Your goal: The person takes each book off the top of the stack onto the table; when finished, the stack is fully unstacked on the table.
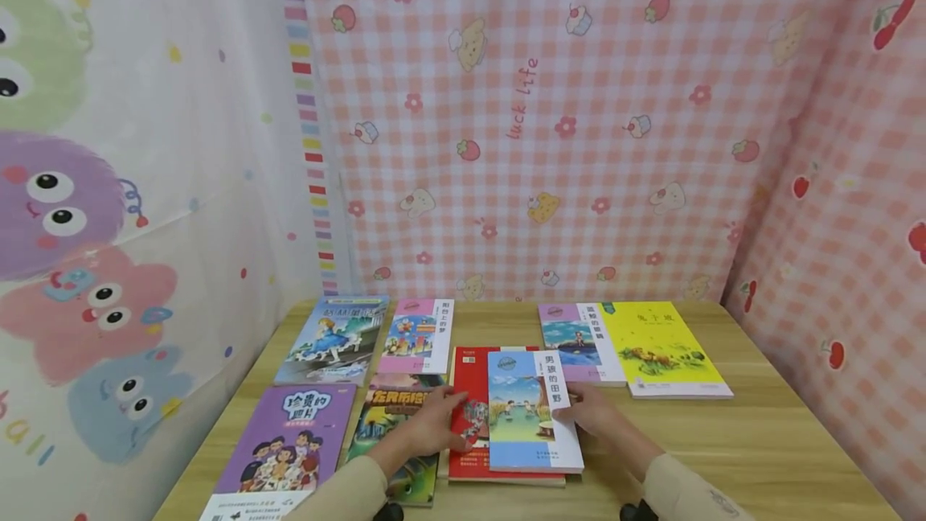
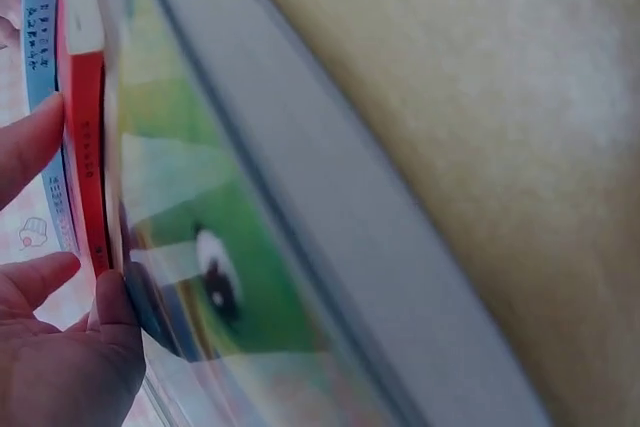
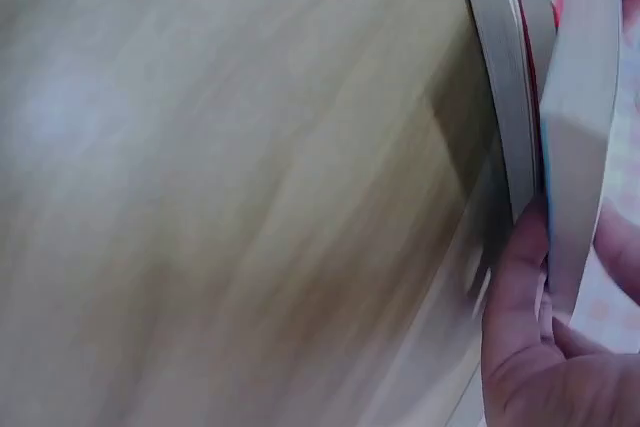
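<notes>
My right hand pinches the right edge of a blue and white paperback showing children in a field. In the right wrist view its thumb lies over the cover and its fingers are at the lower edge. This paperback overlaps a red book below it. Under the red book shows the pale page edge of another book. My left hand holds the left edge of the red book, its fingertips at the red spine. A green dinosaur book lies below the left wrist.
A purple book lies front left. Behind stand out a blue fairy-tale book and a pink-edged book. Another pink-edged book and a yellow book lie back right on the wooden table. Printed curtains enclose the table.
</notes>
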Demonstrator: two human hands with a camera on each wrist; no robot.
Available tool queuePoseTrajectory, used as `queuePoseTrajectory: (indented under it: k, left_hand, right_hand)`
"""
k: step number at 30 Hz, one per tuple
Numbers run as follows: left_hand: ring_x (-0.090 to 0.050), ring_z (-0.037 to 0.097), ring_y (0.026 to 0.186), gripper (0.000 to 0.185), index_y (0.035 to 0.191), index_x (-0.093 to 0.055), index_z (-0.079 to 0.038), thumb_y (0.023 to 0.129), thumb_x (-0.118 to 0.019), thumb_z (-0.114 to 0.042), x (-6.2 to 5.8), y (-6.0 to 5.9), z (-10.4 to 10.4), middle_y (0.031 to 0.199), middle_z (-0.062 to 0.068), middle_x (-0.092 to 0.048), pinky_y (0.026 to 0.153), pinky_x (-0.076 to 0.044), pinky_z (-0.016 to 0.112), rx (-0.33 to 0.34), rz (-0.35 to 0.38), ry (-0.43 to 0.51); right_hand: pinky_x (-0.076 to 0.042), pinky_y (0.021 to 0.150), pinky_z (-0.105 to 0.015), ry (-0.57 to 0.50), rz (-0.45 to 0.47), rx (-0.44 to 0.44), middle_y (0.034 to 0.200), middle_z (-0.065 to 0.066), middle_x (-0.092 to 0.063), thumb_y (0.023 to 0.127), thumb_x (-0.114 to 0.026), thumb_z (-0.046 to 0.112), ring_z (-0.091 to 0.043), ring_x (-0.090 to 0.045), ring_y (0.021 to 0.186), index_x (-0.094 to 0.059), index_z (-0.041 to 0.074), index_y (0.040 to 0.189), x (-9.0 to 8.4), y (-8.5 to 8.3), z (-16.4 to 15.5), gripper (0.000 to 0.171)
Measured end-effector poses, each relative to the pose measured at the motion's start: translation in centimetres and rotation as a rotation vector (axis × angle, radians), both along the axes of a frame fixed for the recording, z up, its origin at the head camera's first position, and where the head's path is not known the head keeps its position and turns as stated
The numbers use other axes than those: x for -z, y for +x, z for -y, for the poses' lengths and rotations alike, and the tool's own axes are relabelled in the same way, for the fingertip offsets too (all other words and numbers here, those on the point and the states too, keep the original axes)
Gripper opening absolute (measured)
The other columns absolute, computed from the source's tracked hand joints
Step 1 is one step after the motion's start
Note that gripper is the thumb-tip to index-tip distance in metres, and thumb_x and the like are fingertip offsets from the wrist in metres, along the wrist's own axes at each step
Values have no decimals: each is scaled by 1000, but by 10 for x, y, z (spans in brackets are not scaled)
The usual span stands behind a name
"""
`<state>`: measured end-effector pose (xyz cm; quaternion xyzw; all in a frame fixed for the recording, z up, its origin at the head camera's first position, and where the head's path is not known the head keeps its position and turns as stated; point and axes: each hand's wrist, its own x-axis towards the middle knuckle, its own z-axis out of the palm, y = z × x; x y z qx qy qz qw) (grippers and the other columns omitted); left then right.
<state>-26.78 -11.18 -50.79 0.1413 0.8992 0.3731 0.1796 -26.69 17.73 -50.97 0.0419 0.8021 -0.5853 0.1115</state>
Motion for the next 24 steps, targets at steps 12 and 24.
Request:
queuePoseTrajectory:
  k: [12,24]
  left_hand:
    - [-24,45,139,84,147,-40,6,78,-85,-11,-3,-1,0,152,24,-27,107,-33,61,-30,-8,7]
    - [-24,45,140,85,147,-40,6,78,-85,-11,-5,1,-5,151,23,-28,109,-30,61,-23,2,-5]
  right_hand:
    - [-57,73,-46,-165,123,-3,113,-19,-66,95,-55,0,-31,-68,89,-32,-2,152,-13,11,-31,61]
    - [-56,79,-46,-215,164,-112,129,-21,-58,99,-52,3,-30,-67,97,-8,-1,157,-24,43,-115,73]
